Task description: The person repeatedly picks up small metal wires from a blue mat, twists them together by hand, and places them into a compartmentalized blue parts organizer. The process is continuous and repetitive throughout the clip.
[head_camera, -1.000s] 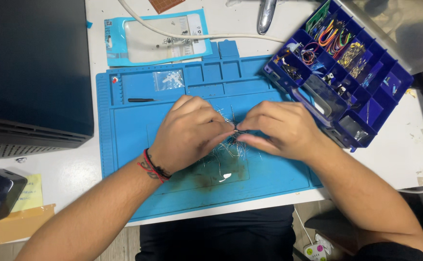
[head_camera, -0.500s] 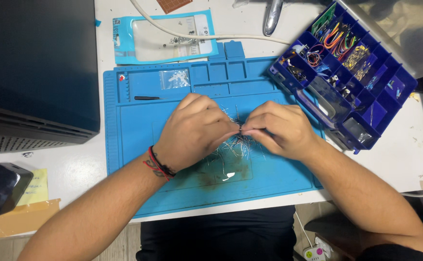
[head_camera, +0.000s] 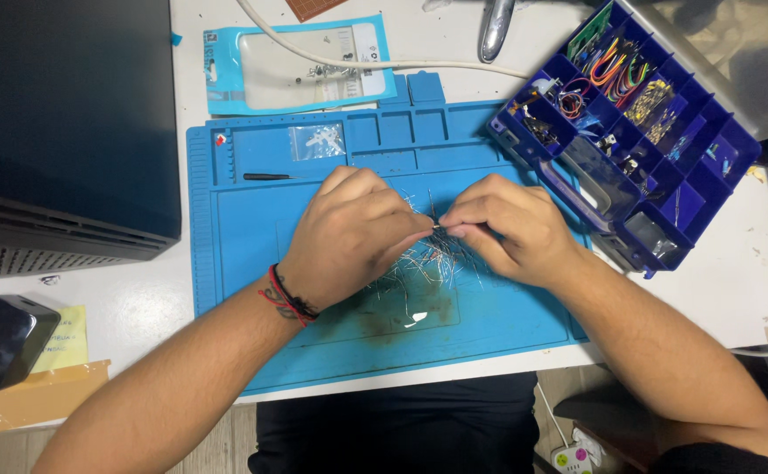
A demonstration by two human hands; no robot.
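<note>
Wire leads on blue mat

A matt blue rubbery mat is lying on the smooth white table; thin metal wire leads are glinting, beside a glossy blue plastic organiser box.

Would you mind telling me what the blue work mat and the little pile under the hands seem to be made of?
The blue work mat looks like matte silicone or rubber: moulded compartments, no glare. The pile seems to be thin bare metal wire leads, glinting silver. Both hands, left and right, pinch one small piece between them.
</note>
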